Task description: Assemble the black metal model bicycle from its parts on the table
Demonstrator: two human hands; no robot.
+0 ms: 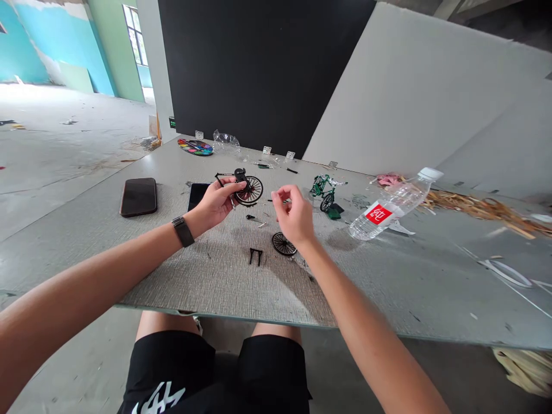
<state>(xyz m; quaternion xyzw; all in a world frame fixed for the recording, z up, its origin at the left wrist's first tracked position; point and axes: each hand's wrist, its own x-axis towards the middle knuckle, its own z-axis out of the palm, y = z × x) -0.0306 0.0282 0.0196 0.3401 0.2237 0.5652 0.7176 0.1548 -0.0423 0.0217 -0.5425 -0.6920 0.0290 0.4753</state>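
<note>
My left hand (219, 201) grips a black model bicycle frame (240, 173) with one spoked wheel (251, 190) on its right side, held above the table. To the right, my right hand (294, 214) is raised with thumb and fingertips pinched together; whether something small is between them cannot be made out. Under that hand lies a loose black wheel (283, 244), partly covered by it. A black forked part (256, 256) rests nearer the front edge. A small black crank-like piece (250, 217) lies between the hands.
A green model bicycle (323, 191) stands right of my hands, beside a tilted water bottle (388, 208). At the left are a phone (138, 197) and a dark flat device (197, 196). Behind lie a paint palette (195, 147) and clear plastic packaging (226, 140). Wood shavings (478, 208) lie far right.
</note>
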